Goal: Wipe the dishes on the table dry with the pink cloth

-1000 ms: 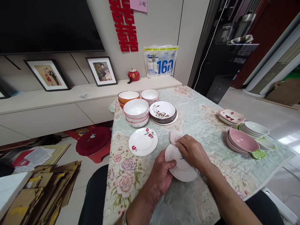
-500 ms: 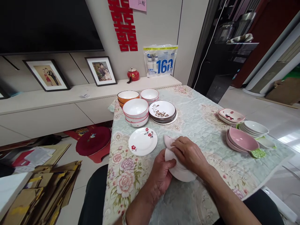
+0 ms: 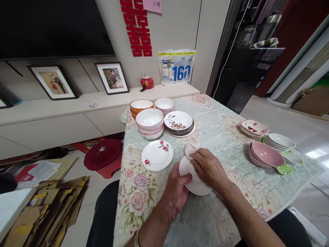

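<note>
My left hand (image 3: 179, 185) grips the lower left edge of a white plate (image 3: 199, 188), thumb on top, holding it tilted above the table. Closed on a pale pink cloth (image 3: 189, 150), my right hand (image 3: 209, 167) presses against the plate's upper right part and hides much of it. Left of my hands lies a white plate with red flowers (image 3: 157, 156). Behind it stand a stack of white bowls with pink rims (image 3: 149, 120) and a stack of plates with a brown flower pattern (image 3: 179, 121).
On the table's right side (image 3: 269, 192) sit pink leaf-handled bowls (image 3: 267, 152), small white bowls (image 3: 281, 140) and oval dishes (image 3: 254, 126). Orange bowls (image 3: 141, 104) stand at the back left. A red stool (image 3: 104, 156) and folded cardboard (image 3: 48, 212) are left of the table.
My right hand and the cloth have shifted slightly right along the plate's edge. The plate has turned a little and its upper left shows more. My left hand keeps its hold.
</note>
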{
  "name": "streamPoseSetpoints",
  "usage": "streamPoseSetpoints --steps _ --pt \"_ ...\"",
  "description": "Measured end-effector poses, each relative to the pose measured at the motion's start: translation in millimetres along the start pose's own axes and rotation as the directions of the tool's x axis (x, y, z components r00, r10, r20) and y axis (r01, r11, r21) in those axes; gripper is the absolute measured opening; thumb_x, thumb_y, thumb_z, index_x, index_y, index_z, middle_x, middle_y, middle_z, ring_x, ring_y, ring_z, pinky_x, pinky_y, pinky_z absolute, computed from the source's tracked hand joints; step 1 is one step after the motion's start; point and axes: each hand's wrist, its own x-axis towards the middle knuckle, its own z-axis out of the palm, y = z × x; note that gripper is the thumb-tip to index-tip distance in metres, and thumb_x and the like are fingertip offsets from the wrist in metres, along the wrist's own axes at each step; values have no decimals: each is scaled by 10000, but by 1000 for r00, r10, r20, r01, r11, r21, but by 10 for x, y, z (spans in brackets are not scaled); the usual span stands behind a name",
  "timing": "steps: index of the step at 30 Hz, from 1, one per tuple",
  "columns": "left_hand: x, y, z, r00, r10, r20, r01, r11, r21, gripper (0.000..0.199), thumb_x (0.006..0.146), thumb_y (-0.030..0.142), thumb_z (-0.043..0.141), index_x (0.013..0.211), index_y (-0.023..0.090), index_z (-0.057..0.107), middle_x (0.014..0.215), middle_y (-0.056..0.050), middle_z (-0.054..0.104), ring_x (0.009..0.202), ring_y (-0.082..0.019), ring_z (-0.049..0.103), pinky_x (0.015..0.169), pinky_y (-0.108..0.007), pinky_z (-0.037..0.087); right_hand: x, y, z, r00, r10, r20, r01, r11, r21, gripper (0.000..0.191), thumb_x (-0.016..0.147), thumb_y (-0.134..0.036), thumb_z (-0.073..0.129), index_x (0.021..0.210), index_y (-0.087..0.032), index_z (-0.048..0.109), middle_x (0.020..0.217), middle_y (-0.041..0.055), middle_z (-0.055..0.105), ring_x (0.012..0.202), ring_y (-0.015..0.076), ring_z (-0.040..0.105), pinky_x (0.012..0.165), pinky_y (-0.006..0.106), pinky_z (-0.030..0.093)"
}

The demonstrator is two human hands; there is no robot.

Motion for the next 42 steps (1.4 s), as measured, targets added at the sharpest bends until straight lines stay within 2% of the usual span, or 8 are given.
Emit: streamPoseSetpoints --steps 6,12,14,20,22,26,35,42 --pt "-9 -24 13 999 -43 32 42 999 6 467 515 4 688 958 151 683 828 -30 715 763 -177 623 706 -271 437 6 -50 -54 979 -190 77 180 976 123 203 974 -257 477 942 -199 669 938 68 615 922 201 564 787 301 454" --pt "13 -12 -33 998 -49 47 48 998 30 449 549 44 682 988 135 685 822 -50 724 841 -225 646 730 -302 448 10 146 -63 994 95 59 -99 993 67 230 977 -255 448 928 -198 666 886 44 607 811 165 598 756 281 445" --pt "10 -8 -27 998 -48 36 47 998 29 449 542 40 679 981 133 686 805 -46 720 806 -210 641 717 -293 446 7 127 -53 993 105 48 -107 994 37 230 972 -248 451 911 -192 666 875 50 603 815 173 594 746 285 440" --pt "-12 -21 16 999 -22 41 22 1000 23 466 511 -5 665 949 153 689 759 -6 691 696 -148 596 665 -249 423 -9 -137 -16 979 -195 61 189 978 88 239 979 -246 462 829 -196 642 863 55 596 861 182 553 745 281 436" --pt "-15 -25 21 999 -22 45 21 999 25 488 503 -11 663 960 157 692 769 -7 693 697 -149 594 660 -249 422 -8 -157 -11 974 -213 76 206 974 93 236 980 -248 466 824 -197 636 866 51 598 863 180 554 745 278 434" --pt "-19 -13 16 1000 -26 8 26 999 19 368 514 32 701 869 129 699 752 -27 694 707 -161 597 679 -267 436 7 -59 -21 997 -34 75 34 999 4 223 981 -254 460 883 -196 652 877 56 608 858 188 579 726 284 419" --pt "27 46 -21 994 91 -58 -92 996 -19 554 543 95 791 1080 141 665 955 -78 735 881 -228 649 804 -332 487 19 42 12 977 211 33 -204 968 -145 173 957 -261 476 915 -183 624 881 65 602 786 199 596 637 291 368" --pt "-5 -39 -14 1000 -7 17 8 1000 -14 471 556 50 762 1002 156 655 845 -37 720 741 -164 628 705 -276 465 -10 -60 1 996 -53 73 51 998 30 184 971 -239 461 958 -190 637 949 62 595 864 177 588 733 272 424"
